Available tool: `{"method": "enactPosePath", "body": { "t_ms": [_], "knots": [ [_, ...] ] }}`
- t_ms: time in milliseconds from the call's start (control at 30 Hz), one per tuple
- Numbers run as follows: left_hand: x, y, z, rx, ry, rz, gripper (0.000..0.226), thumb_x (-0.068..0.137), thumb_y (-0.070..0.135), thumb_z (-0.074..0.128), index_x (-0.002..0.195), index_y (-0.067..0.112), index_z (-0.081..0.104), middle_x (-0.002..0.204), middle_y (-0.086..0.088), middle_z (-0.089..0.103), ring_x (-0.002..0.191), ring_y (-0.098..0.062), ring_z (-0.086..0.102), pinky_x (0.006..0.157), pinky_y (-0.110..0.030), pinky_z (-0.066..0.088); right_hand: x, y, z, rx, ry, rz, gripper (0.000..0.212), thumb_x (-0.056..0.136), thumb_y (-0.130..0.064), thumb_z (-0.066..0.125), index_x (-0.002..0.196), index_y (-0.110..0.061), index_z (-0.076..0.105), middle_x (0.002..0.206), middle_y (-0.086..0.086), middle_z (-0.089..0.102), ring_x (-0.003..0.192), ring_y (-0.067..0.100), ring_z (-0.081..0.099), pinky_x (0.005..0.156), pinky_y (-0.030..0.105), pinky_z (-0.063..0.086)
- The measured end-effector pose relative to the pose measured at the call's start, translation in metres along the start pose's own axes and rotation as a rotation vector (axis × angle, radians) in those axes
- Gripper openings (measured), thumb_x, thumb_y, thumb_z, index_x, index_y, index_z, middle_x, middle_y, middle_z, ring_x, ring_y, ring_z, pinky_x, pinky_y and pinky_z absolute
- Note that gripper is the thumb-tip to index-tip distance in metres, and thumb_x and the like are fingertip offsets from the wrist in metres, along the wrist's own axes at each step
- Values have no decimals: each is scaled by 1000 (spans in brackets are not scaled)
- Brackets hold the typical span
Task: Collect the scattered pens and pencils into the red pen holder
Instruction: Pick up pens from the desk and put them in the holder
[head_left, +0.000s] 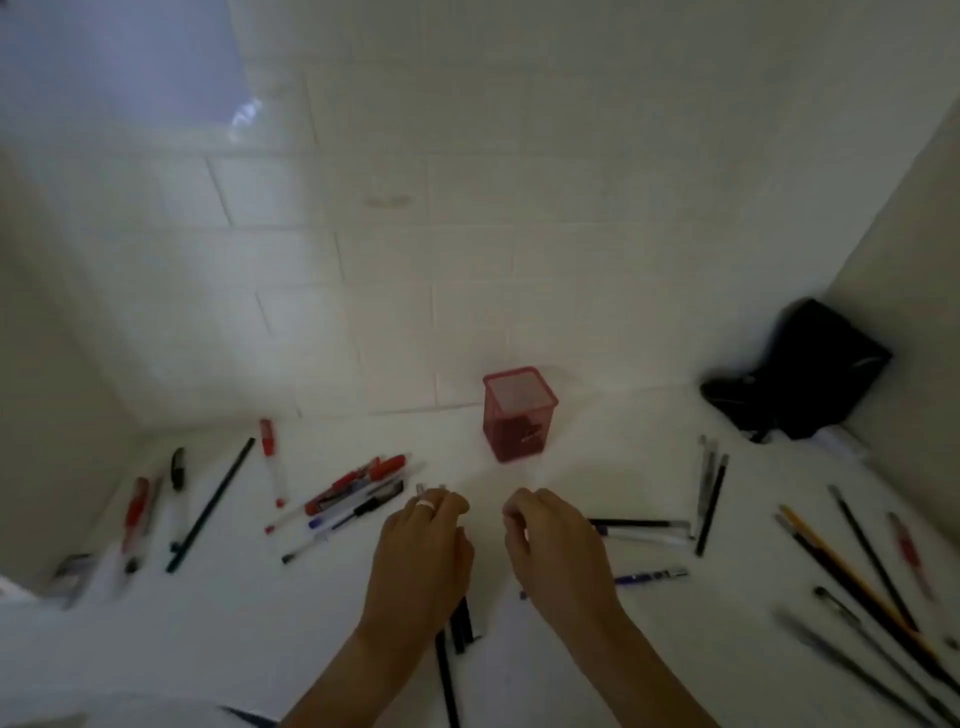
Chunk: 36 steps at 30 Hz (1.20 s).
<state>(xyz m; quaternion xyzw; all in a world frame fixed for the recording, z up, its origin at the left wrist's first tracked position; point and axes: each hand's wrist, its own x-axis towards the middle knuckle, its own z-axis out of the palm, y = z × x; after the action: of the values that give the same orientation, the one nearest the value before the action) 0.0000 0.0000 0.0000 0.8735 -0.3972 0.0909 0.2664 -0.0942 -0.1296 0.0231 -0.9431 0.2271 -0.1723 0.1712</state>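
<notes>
I am looking down at a white surface, working left to right. On the far left, a red-gripped pen (136, 512) and a black-capped pen (177, 470) are lying loose beside a long, thin dark pencil (210, 506), all slim round sticks scattered at odd angles, which is why they are waiting to be gathered. Next, a red-capped pen (269, 457) is lying with its clear barrel pointing near, and a cluster of clear-barrelled pens (353, 493) is fanning out just left of my hands

My left hand (423, 551) is hovering with its fingers curled inward; dark pens (457, 623) are showing below the palm, so I am judging it is gripping a bundle to carry in one go, though the blur is hiding the contact. My right hand (558, 551) is curling its fingertips together near a pen (641, 527); I cannot tell whether it is pinching anything

The holder (519, 413), a square red mesh cup, is standing upright just beyond both hands, apparently empty, so the task is looking barely begun

Further right, a purple pen (652, 576), two dark upright sticks (711, 493) and a spread of long pencils (852, 577) are lying scattered; a crumpled black bag (810, 369) is slumping in the far right corner
</notes>
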Motion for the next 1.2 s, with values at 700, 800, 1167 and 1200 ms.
{"method": "enactPosePath", "body": {
  "t_ms": [700,800,1167,1200],
  "knots": [
    [-19,-25,35,-337,71,-39,35,104,16,39,133,25,57,121,5,63,111,-8,60,105,-29,47,-37,-19,44,29,-22,-231,27,98,-37,42,112,-23,62,104,-4,58,94,11,51,79,24,47],
    [-16,-23,32,-417,105,-55,26,105,20,40,116,28,62,108,12,65,99,8,61,93,-13,45,-28,-23,44,18,-74,-178,23,95,-31,50,113,-19,57,109,2,54,100,18,51,80,29,46],
    [20,-23,45,-321,91,-6,42,87,-7,52,121,16,60,109,11,51,93,0,50,83,0,37,14,-24,49,-43,-60,142,24,98,-26,51,117,-11,53,120,10,53,107,25,56,80,31,47],
    [21,-22,46,-313,109,-3,41,85,-8,54,119,15,61,110,11,49,94,1,48,84,0,36,16,-25,50,-65,-43,155,25,99,-26,50,118,-10,54,121,10,53,107,25,57,81,30,47]
  ]
}}
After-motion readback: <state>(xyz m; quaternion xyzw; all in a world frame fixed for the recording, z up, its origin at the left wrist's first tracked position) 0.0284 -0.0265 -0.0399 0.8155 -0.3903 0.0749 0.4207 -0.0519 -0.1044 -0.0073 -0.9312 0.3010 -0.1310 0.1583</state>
